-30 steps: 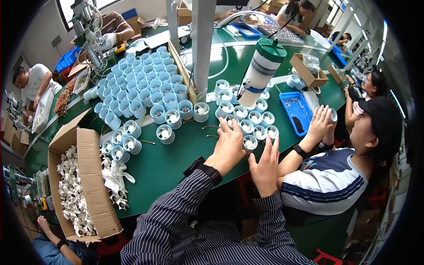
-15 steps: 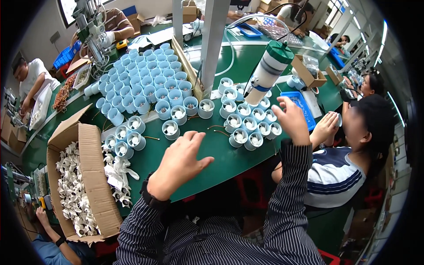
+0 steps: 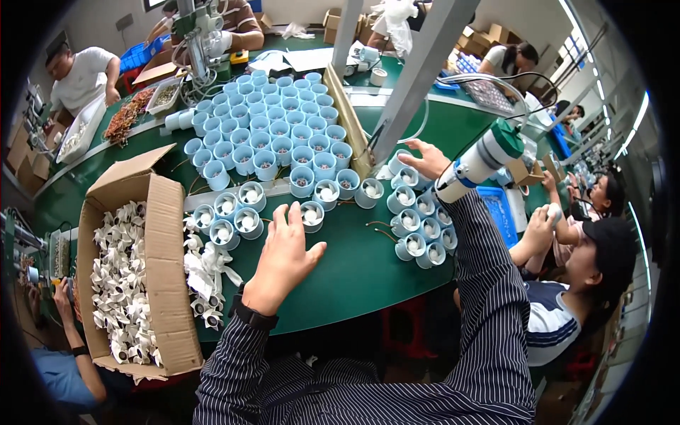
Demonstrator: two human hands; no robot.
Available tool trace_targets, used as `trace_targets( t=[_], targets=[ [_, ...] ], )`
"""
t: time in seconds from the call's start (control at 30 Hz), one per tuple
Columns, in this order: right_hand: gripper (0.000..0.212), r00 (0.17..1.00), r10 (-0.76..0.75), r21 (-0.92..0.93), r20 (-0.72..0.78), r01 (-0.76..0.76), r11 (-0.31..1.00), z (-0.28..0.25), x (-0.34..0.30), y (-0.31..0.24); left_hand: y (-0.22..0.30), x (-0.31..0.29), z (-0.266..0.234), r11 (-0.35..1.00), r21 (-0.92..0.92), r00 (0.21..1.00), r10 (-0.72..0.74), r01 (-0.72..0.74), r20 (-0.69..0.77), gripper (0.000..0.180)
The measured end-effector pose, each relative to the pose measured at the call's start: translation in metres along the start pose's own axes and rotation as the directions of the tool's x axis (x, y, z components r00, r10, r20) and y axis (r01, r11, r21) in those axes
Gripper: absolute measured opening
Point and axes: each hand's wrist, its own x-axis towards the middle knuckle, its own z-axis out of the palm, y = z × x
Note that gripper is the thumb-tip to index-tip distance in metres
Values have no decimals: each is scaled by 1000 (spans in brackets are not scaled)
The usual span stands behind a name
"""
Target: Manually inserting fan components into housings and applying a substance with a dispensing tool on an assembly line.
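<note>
My left hand (image 3: 287,258) hovers over the green table with its fingers spread, holding nothing. Just beyond its fingertips stands a light-blue cup with a white fan wheel inside (image 3: 312,216). My right hand (image 3: 429,161) reaches to the back of the right-hand group, thumb and forefinger apart beside a blue cup (image 3: 397,166); whether they touch it I cannot tell. Several blue cups with white fan wheels (image 3: 406,222) stand in that group. Another small group of fan-filled cups (image 3: 224,234) sits left of my left hand.
A cardboard box (image 3: 170,276) of white fan wheels stands at left, with white gloves (image 3: 212,265) beside it. Many blue cups (image 3: 273,134) fill the far table. A hanging white-and-green cylindrical tool (image 3: 482,159) is close to my right forearm. A co-worker (image 3: 567,276) sits at right.
My right hand has moved forward and left, to the rear of the right-hand cups. My left hand stays open above the table. The whole view has shifted.
</note>
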Motion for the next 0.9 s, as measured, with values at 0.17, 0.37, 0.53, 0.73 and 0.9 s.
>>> trace_targets(
  t=[0.17,0.37,0.53,0.73,0.9],
  targets=[
    [72,987,106,-308,120,-64,949,-5,3,-16,-12,21,10,1000,2,1000,-5,5,5,94],
    [83,914,263,-338,308,-153,929,-22,-2,13,1,45,28,999,-22,997,46,-45,57,91],
    [65,933,-126,-369,336,253,894,-24,-33,24,-2,57,31,999,9,998,45,-45,44,83],
    [44,999,18,1,41,-19,1000,-33,-42,36,7,53,28,1000,10,989,9,-11,148,78],
    [33,957,-108,-95,-268,86,992,-64,-89,51,29,52,50,991,-88,979,114,-100,169,82]
  ],
)
